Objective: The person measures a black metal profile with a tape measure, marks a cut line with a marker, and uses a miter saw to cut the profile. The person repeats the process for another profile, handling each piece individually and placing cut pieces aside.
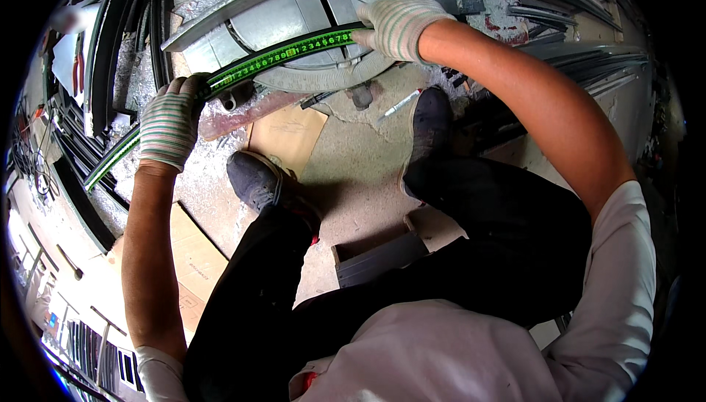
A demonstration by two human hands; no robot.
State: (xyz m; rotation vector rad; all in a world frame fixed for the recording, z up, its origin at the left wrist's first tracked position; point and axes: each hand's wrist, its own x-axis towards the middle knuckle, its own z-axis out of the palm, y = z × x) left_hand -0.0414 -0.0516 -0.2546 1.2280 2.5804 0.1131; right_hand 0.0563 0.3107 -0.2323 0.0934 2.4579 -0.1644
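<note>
A bright green tape measure with black markings stretches across in front of me, along the edge of a dark long strip. My left hand, in a striped knit glove, is closed round the tape and strip, which run on past it to the lower left. In a matching glove, my right hand pinches the tape near its far right part, over the metal saw table. That table is grey, with a curved scale plate on its near side. Part of the strip is hidden by my gloves.
Red-handled pliers lie at the far left. A white marker-like pen rests on the floor beside my right shoe. Cardboard lies between my feet, and a dark box-like piece sits nearer. Long profiles are stacked at right.
</note>
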